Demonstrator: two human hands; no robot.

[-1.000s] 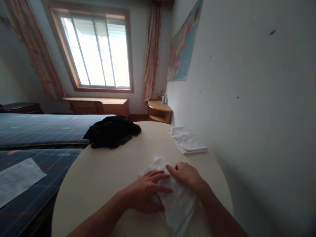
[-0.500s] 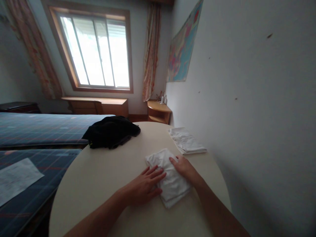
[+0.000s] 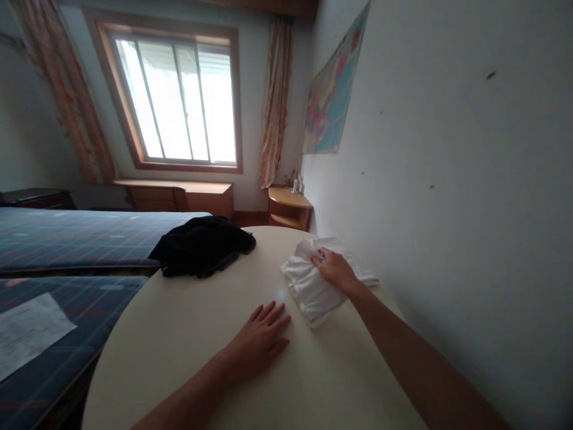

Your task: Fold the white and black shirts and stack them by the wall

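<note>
Now pinched by the right hand (image 3: 336, 270), the white cloth (image 3: 308, 291) has been moved far right, toward a second cloth (image 3: 367, 278) — two-handed pressing seemingly finished, left hand (image 3: 263, 332) spread over the table (image 3: 179, 334).

The left hand (image 3: 258, 335) lies palm down, fingers (image 3: 278, 312) spread forward (thumb (image 3: 280, 346) angled off to the right), the left forearm (image 3: 192, 388) slanting in from below. The right hand (image 3: 335, 270) reaches farther out, bent in a grasp, the right forearm (image 3: 403, 343) extending to lower right.

Your pale round table (image 3: 179, 325) bears a black cloth (image 3: 203, 246); right of that lies a partly hidden white cloth (image 3: 362, 272).
</note>
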